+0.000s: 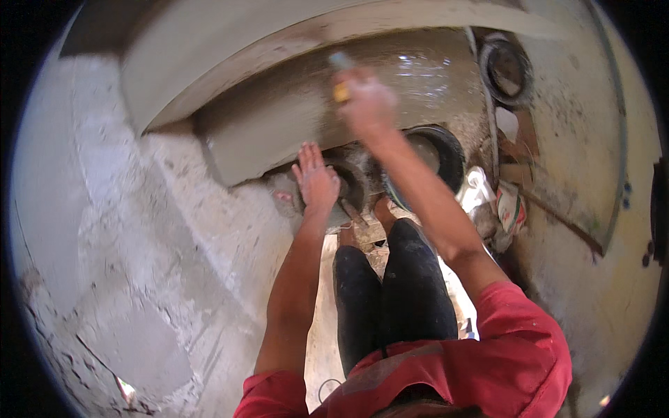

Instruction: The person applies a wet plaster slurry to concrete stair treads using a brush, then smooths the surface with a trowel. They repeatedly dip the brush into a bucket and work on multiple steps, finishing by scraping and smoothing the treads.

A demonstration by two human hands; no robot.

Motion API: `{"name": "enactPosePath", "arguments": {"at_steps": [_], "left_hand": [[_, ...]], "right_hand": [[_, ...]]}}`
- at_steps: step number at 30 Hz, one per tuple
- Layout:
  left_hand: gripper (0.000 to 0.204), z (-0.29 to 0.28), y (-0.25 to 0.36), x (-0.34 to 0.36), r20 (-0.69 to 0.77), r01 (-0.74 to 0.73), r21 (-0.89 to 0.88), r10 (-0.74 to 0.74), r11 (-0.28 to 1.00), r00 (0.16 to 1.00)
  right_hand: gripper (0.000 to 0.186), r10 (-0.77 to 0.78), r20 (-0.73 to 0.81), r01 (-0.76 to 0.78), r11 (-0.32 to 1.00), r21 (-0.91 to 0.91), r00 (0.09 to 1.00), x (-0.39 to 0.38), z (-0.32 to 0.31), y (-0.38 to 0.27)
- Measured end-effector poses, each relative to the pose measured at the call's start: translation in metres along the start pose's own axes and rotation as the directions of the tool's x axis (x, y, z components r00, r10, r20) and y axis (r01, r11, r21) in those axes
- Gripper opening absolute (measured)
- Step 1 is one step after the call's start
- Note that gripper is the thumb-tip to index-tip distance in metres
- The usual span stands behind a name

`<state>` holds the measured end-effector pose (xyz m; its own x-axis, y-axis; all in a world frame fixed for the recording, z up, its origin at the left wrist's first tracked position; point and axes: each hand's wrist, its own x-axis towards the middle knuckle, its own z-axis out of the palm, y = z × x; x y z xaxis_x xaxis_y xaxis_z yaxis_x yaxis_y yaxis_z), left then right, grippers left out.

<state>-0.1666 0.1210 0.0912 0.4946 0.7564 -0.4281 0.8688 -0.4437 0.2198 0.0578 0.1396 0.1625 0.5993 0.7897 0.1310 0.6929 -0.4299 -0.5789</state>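
Note:
My right hand [366, 104], blurred by motion, is closed on a small tool [339, 63] with a yellow part and a pale blue-grey end, over a long band of smooth wet grey plaster [428, 73]. My left hand [315, 177] is open, fingers extended at the lower edge of the band, above a dark round container [350, 181] with a stick-like handle [352, 212] by it. A larger black bucket [446, 157] with grey contents stands to the right, partly hidden by my right forearm.
A pale ledge [265, 49] runs above the band. A rough, cracked grey surface [104, 244] lies at the left. At the right are a black round tub [506, 70], a bent pipe or strip [493, 139], crumpled bags [509, 205] and a pale board [571, 139]. My dark-trousered legs are below.

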Motion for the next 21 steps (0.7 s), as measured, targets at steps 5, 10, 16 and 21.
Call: {"name": "enactPosePath", "arguments": {"at_steps": [5, 10, 16, 21], "left_hand": [[0.094, -0.008, -0.029, -0.001, -0.053, 0.000, -0.044, -0.002, 0.999, 0.999], [0.083, -0.001, -0.059, -0.011, -0.064, 0.014, -0.117, -0.021, 0.993, 0.998], [0.073, -0.002, -0.094, -0.030, 0.072, -0.018, -0.026, 0.020, 1.000, 0.997], [0.074, -0.004, -0.130, -0.048, -0.006, -0.077, -0.141, 0.077, 0.987, 0.997]], "right_hand": [[0.035, 0.154, -0.059, -0.165, 0.917, -0.363, 0.986, 0.027, -0.017, 0.044], [0.031, 0.031, 0.085, 0.002, 0.933, -0.361, 0.996, 0.004, 0.064, -0.024], [0.029, -0.196, 0.179, 0.202, 0.979, -0.020, 0.964, -0.034, 0.166, -0.195], [0.017, -0.003, 0.028, -0.011, 0.876, 0.482, 1.000, -0.038, 0.198, -0.255]]}}
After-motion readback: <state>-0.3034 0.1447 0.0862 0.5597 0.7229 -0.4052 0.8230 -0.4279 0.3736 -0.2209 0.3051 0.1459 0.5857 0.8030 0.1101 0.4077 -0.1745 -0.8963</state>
